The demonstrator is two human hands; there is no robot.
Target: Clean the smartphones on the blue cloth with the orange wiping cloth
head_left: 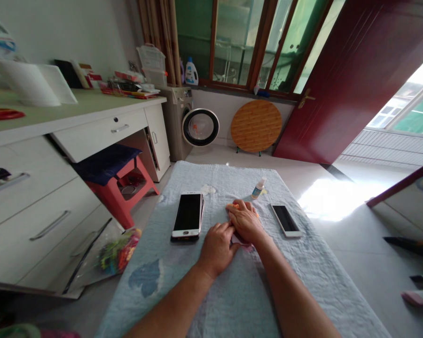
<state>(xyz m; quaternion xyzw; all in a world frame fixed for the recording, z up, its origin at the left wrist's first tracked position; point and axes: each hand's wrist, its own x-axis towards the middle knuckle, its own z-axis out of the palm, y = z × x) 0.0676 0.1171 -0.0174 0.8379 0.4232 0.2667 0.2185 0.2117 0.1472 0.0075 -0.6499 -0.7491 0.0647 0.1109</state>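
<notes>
Both my hands rest together at the middle of a pale blue cloth (239,291) spread over a table. My right hand (246,219) lies palm down with its fingers curled over a small orange thing (234,206) that is mostly hidden. My left hand (217,248) is closed and presses against the right one, over a pinkish scrap I cannot make out. A large phone (188,215) lies face up, screen dark, just left of my hands. A smaller white phone (285,220) lies to the right. A small white dropper bottle (258,188) lies beyond my right hand.
White crumpled tissue (207,190) lies near the big phone's top. A white desk with drawers (66,188) runs along the left, with a red stool (118,188) under it. A washing machine (192,123), a round wooden tabletop (256,125) and an open red door (352,80) stand behind.
</notes>
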